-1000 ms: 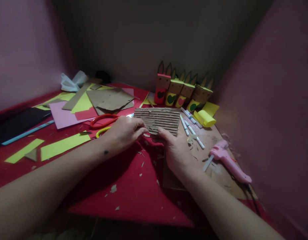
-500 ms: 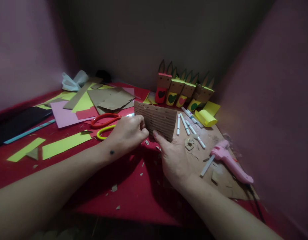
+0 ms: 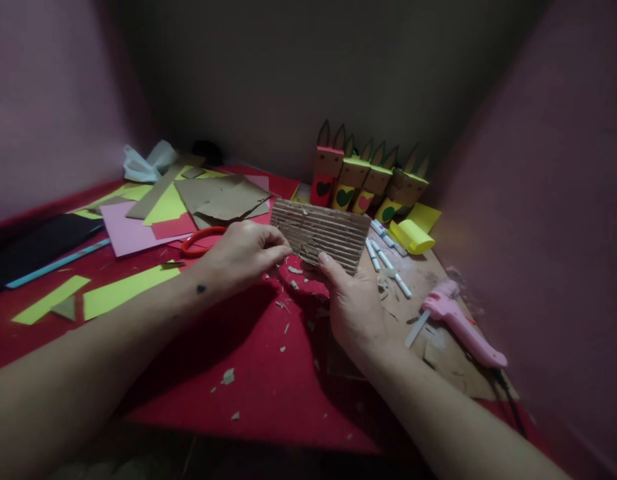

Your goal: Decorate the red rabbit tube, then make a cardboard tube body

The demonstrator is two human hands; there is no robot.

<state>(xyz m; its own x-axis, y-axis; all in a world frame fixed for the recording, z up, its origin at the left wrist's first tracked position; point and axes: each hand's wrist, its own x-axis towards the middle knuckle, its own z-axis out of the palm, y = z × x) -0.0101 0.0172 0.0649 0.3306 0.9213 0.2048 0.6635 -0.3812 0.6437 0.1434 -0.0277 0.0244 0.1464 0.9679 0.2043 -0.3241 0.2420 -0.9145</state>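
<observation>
A rectangular piece of corrugated cardboard (image 3: 323,230), its ridges bared and its surface ragged, is held up above the table, tilted. My right hand (image 3: 355,307) grips it at the lower right, the thumb lying over the ridged side and the other fingers hidden behind. My left hand (image 3: 245,253) is closed in a pinch at the cardboard's lower left corner; what sits between its fingertips is hidden. Small torn paper scraps (image 3: 229,377) lie scattered on the red cloth (image 3: 238,347) below. Behind my left hand show red-handled scissors (image 3: 195,241), partly covered.
To the right, a pink glue gun (image 3: 463,327) and several markers (image 3: 392,267) rest on a cardboard sheet (image 3: 481,380). Several eared paper figures (image 3: 328,173) stand at the back, near a curled yellow paper (image 3: 413,237). Coloured paper and cardboard pieces (image 3: 223,197) cover the left side.
The cardboard has tipped back and shifted slightly right, showing more of its ridges. My left hand has moved a little left and its fist has loosened into a pinch. More scraps lie beneath.
</observation>
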